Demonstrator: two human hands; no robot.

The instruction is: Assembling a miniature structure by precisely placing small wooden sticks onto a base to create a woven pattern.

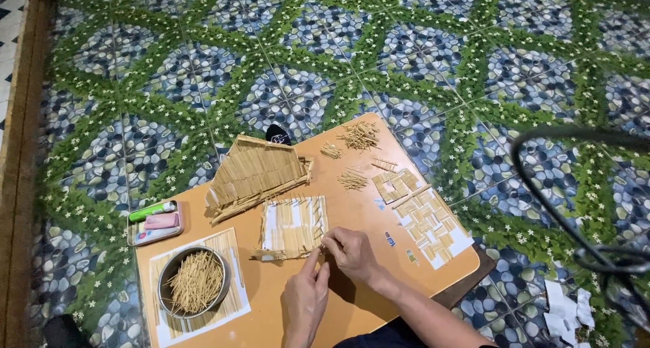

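Both my hands meet at the lower edge of a small panel of glued sticks (292, 225) lying on white paper on the orange table (352, 306). My left hand (305, 299) pinches a thin stick near the panel's bottom right corner. Fingers of my right hand (349, 251) touch that same corner and seem to hold the stick too. A larger stick-built roof piece (256, 174) lies just beyond the panel. At my left stands a metal bowl (193, 282) full of loose sticks.
A tin tray (154, 223) holds a green tube and a pink block. Woven stick squares on paper (428, 221) lie at the right; loose stick heaps (359, 135) sit far back. A black cable (542, 192) loops at right over the patterned floor (169, 70).
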